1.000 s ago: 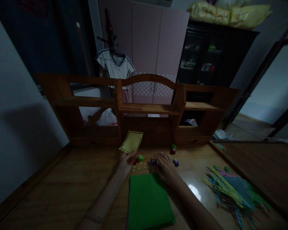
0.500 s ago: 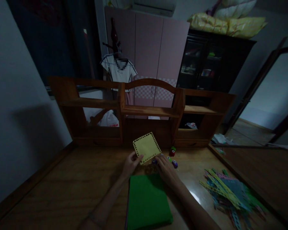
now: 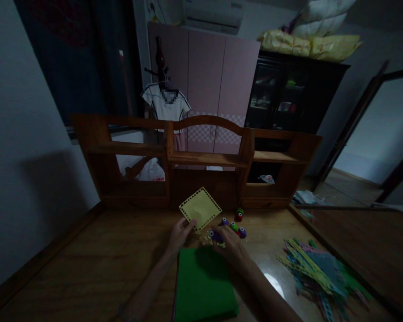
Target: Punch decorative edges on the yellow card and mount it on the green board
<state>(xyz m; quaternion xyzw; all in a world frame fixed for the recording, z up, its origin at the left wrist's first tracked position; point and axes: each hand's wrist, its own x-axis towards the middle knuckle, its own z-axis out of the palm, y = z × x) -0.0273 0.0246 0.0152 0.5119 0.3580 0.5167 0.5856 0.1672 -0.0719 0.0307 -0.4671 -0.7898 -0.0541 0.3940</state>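
Observation:
My left hand (image 3: pixel 179 235) pinches the near corner of a yellow square sheet (image 3: pixel 201 206) with small holes punched along its edges. The sheet is tilted above the table. To its right, my right hand (image 3: pixel 232 245) is closed round a small purple toy (image 3: pixel 216 235) with a white eye; the fingers hide part of it. Tiny yellow bits (image 3: pixel 206 239) lie beneath the sheet, beside that toy. Just beyond my right fingers are more little eyed toys: a purple one (image 3: pixel 225 221), a green one (image 3: pixel 233 226) and another purple one (image 3: pixel 242 232).
A green stack of sheets (image 3: pixel 204 284) lies between my forearms. Farther right is a heap of coloured punched strips (image 3: pixel 317 268). A red and green toy (image 3: pixel 239 214) stands near the wooden shelf unit (image 3: pixel 208 158) along the table's back.
My right hand has drawn back slightly toward me with the purple toy, away from the sheet. The yellow sheet has turned in my left hand. The camera view has tilted up a little.

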